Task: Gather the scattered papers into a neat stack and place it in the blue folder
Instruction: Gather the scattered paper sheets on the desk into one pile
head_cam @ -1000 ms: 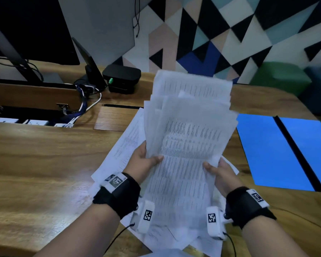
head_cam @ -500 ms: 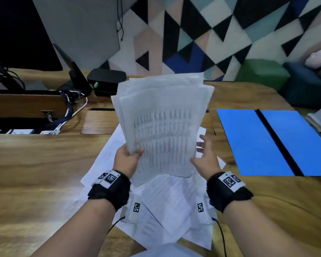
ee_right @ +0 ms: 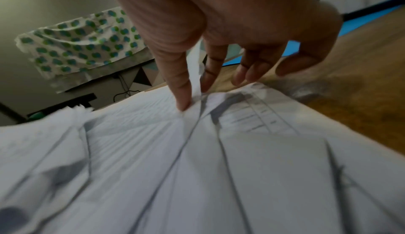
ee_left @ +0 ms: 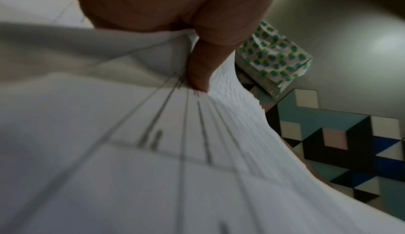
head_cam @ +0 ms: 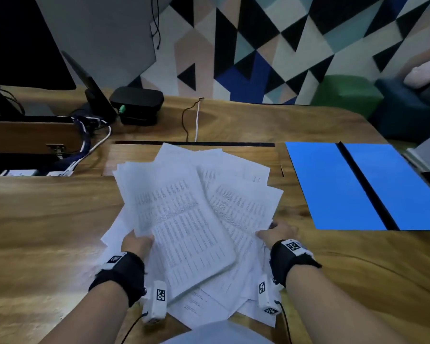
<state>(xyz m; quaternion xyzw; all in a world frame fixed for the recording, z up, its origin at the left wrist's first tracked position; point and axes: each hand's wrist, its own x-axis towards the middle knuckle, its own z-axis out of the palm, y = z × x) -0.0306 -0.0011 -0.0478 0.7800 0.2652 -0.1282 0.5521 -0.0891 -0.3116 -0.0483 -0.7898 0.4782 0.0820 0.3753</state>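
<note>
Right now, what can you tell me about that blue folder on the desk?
The blue folder lies open and flat on the wooden desk, to the right of the papers. It shows two bright blue panels joined by a black spine strip that runs diagonally. Its surface looks smooth and matte. Nothing rests on the visible part, and neither hand touches it. Its right panel runs out of frame.

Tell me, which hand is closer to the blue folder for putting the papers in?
Probably the right hand: the open blue folder lies on its side of the wooden table. The left hand grips the printed white papers farther away.
</note>
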